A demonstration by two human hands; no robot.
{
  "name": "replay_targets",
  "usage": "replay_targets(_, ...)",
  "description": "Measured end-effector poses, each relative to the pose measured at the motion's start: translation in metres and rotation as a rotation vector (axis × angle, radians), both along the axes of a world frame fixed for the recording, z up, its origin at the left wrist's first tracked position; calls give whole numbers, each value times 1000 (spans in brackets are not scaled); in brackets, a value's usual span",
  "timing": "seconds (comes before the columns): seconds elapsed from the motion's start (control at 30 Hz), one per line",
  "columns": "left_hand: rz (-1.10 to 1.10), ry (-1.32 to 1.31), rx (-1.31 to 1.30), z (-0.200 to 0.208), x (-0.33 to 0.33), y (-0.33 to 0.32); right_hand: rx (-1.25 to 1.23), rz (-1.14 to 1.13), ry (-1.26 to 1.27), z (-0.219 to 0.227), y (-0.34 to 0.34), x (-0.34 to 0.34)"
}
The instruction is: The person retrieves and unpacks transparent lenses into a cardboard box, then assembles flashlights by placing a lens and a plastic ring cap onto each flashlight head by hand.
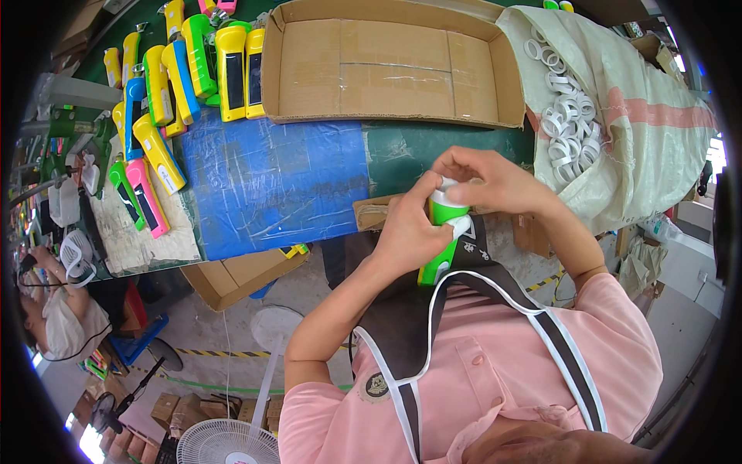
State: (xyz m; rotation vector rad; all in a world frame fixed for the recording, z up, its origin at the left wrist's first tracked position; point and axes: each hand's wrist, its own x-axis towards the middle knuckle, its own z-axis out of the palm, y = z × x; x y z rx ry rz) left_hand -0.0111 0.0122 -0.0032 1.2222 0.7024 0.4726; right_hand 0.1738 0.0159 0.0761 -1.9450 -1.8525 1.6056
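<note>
In front of my chest, my left hand is wrapped round a green flashlight with a yellow edge, held upright and slightly tilted. Something white, perhaps a finger cover, shows at the left thumb tip. My right hand bends over the top end, its fingers pinching a white ring there. Fingers partly hide the ring, so I cannot tell how far it sits on the flashlight. Similar loose white rings lie heaped in an open woven sack to the right.
Several yellow, blue, green and pink flashlights lie at the table's left. A shallow cardboard box stands at the back, behind a blue taped sheet. Below the table are another carton and a white fan. Another person sits at far left.
</note>
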Motion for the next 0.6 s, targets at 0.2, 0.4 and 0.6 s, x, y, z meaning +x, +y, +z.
replay_targets(0.2,5,-19,4,2,1,0,-17,-107,134,-4,-3,6)
replay_targets(0.4,-12,57,32,12,-1,3,-32,-202,200,-2,-5,3)
replay_targets(0.6,247,-219,-161,35,4,-2,335,-449,534,1,-25,-7)
